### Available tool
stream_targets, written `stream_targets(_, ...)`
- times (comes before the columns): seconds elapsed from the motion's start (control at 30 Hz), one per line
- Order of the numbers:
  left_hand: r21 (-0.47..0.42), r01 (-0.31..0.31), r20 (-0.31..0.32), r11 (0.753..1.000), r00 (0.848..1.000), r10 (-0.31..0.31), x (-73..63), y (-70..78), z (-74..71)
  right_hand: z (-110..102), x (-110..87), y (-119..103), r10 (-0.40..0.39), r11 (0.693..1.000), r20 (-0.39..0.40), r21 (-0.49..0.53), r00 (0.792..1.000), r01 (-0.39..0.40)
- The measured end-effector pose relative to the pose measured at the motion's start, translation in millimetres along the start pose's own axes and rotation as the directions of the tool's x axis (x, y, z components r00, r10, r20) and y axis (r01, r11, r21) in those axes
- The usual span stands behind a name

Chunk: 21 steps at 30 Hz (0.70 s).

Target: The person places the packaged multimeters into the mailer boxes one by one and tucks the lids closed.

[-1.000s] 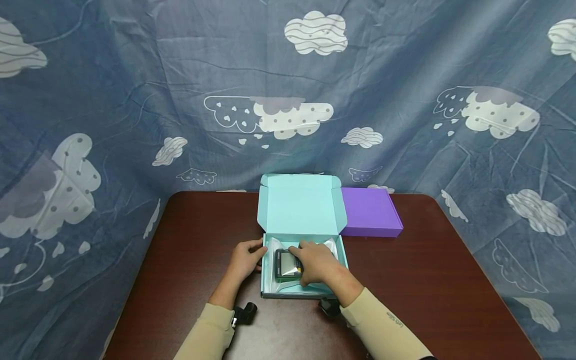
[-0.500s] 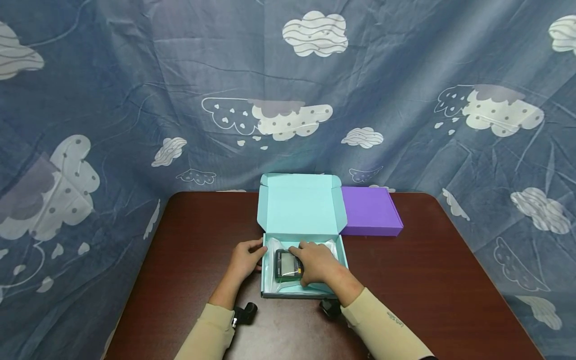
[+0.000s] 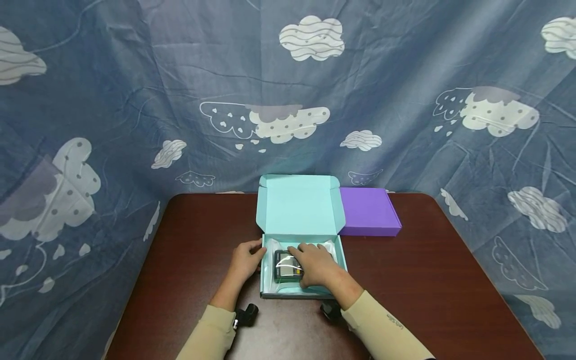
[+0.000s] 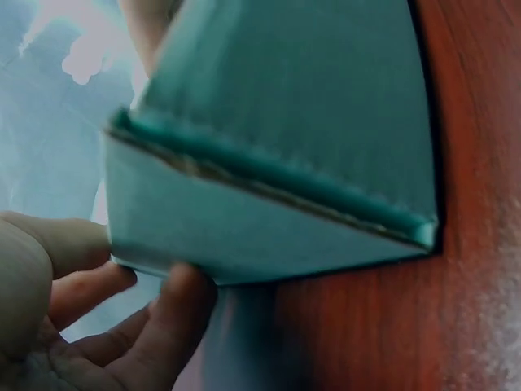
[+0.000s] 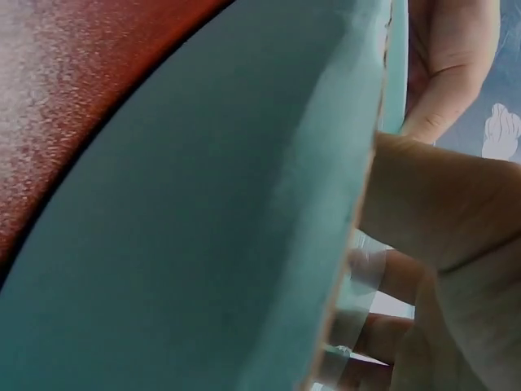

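A light teal cardboard box (image 3: 299, 205) stands on the table with its lid raised. Inside lies a dark handheld device with a grey screen (image 3: 286, 270), wrapped in clear plastic (image 3: 272, 282). Reaching in from the right, my right hand (image 3: 317, 265) grips the right part of the device and hides it. My left hand (image 3: 245, 260) holds the box's left wall, its thumb at the rim. In the left wrist view, fingertips (image 4: 183, 297) rest against the lower edge of the box's side. The box front (image 5: 179, 212) fills much of the right wrist view, covering the device.
A closed purple box (image 3: 370, 212) lies behind and right of the teal box. The dark brown table (image 3: 427, 285) ends at a blue cloth backdrop (image 3: 252, 65) printed with clouds. Black wrist cameras (image 3: 246, 315) hang near the box's front edge.
Both hands keep nearly the same place on the box and device. A glare now shows across the plastic over the screen. The head view has shifted slightly.
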<state>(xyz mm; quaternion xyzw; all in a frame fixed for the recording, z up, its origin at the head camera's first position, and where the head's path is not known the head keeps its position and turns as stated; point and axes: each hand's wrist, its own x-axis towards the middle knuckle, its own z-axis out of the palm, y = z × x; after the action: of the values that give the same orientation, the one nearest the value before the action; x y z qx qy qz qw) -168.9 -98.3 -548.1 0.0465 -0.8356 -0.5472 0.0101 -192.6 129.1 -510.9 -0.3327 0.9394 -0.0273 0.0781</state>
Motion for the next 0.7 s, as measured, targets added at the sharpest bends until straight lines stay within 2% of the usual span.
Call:
stream_targets(0.17, 0.126, -0.045, -0.017, 0.991, 0.999, 0.048, 0.8, 8.9, 1.4, 1, -9.4, 4, 0.008, 0.999, -0.004, 0.040, 1.000, -0.008)
stream_targets(0.23, 0.162, -0.045, -0.029, 0.986, 0.998, 0.050, 0.7, 12.7, 1.7, 1, -15.2, 8, 0.005, 0.996, 0.003, 0.084, 1.000, -0.006)
stream_targets(0.37, 0.173, -0.047, -0.046, 0.984, 0.997, 0.056, 1.3, 22.0, -0.5, -5, -28.7, 17, 0.000, 0.973, -0.016, 0.232, 1.000, 0.003)
stream_targets(0.47, 0.164, -0.052, -0.069, 0.985, 0.996, 0.064, 4.1, 31.4, -4.4, -13, -35.9, 26, 0.021, 0.945, -0.091, 0.328, 0.996, 0.010)
stream_targets(0.57, 0.171, -0.050, -0.091, 0.984, 0.994, 0.067, 10.0, 40.7, -8.2, -22, -39.0, 38, 0.081, 0.925, -0.196, 0.380, 0.977, 0.000)
stream_targets(0.7, 0.152, -0.051, -0.088, 0.987, 0.994, 0.065, 19.5, 52.8, -9.8, -31, -39.8, 56, 0.228, 0.882, -0.288, 0.466, 0.930, -0.072)
